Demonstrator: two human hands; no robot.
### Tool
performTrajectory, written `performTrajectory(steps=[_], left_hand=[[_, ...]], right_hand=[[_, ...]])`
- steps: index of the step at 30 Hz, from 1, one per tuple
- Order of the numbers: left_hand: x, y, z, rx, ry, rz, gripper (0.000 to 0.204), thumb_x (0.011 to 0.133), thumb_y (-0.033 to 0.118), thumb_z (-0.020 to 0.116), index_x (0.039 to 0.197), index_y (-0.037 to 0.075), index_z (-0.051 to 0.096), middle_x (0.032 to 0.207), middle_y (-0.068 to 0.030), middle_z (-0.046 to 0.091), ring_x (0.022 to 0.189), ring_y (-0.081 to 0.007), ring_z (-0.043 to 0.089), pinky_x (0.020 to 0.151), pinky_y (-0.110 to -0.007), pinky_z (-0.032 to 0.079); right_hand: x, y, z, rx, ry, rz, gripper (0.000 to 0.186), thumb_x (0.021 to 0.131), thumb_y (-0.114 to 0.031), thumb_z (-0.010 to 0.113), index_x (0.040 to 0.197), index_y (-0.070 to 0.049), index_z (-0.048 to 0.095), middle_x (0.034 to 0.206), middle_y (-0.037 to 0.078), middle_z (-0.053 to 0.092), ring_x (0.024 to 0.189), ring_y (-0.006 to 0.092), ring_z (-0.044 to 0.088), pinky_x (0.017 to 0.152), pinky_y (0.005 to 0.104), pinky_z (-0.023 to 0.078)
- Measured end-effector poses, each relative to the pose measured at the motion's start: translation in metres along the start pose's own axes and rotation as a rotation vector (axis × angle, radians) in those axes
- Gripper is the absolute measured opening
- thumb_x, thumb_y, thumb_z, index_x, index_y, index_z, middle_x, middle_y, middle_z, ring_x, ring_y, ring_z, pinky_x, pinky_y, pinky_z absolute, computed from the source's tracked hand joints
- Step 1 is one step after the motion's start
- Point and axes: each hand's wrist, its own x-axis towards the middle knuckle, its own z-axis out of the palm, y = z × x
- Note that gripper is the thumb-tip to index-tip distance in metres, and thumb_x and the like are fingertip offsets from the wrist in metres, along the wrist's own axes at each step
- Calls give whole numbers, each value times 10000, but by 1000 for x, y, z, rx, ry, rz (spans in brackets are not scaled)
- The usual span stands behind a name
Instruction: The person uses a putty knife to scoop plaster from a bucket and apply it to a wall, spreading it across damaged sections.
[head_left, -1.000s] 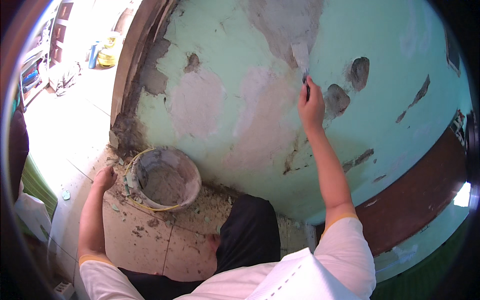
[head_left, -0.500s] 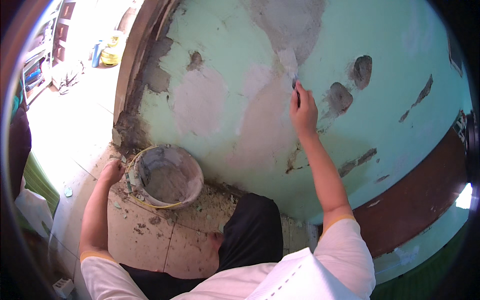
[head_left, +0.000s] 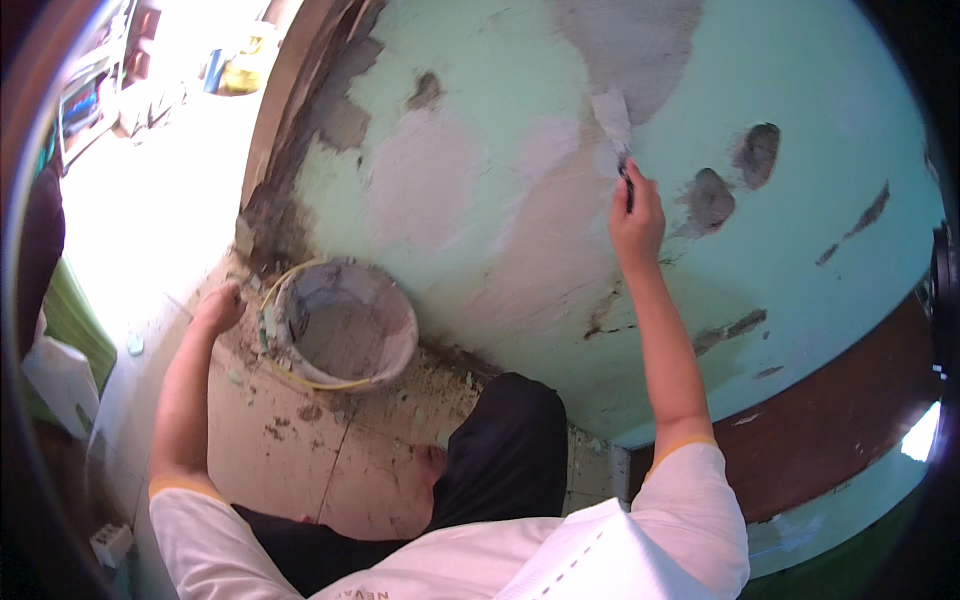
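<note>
In my right hand [head_left: 638, 215] is a putty knife with a black handle [head_left: 626, 188]. Its broad, whitish blade [head_left: 613, 118] lies against the pale green wall [head_left: 520, 60], at the lower edge of a grey plaster patch [head_left: 645, 55]. My left hand [head_left: 221, 307] is closed in a fist, low on the left, and nothing shows sticking out of it. Just right of that fist, apart from it, stands a plaster-smeared bucket [head_left: 400, 345] with a yellow handle [head_left: 300, 378]. Grey mix [head_left: 350, 338] lies inside the bucket.
Paint flakes and crumbs litter the tiled floor [head_left: 370, 480] around the bucket. Two dark hollows [head_left: 712, 200] and several chipped streaks mark the wall to the right. A worn door frame [head_left: 275, 120] rises at the left. My bent knee [head_left: 508, 440] is near the wall's foot.
The whole view has shifted and turned slightly. My left fist sits a little farther from the bucket's rim. The putty knife stays on the wall, at nearly the same spot.
</note>
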Motion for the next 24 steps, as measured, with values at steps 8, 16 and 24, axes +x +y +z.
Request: performTrajectory(steps=[8,16,24], left_hand=[[1,-11,-15,122,-65,39,299,923,294,609,914,0,662,888,-242,688,864,-407,673,771,-497,526],[-5,13,-28,208,-156,-11,285,957,298,603,960,15,638,906,-216,688,880,-385,675,784,-485,526],[8,0,-7,162,-130,80,323,977,313,610,913,-4,611,819,-206,656,768,-362,645,722,-464,504]], right_hand=[[-71,-172,11,596,-772,57,265,998,-195,594,1241,-102,642,1070,156,689,922,331,677,798,388,544],[-176,-310,160,519,-1323,-183,222,961,-203,539,1093,-71,658,975,222,702,921,440,674,770,549,532],[-208,-356,161,591,-1450,-227,206,869,-88,576,956,-34,755,964,228,727,917,407,715,799,505,579]])
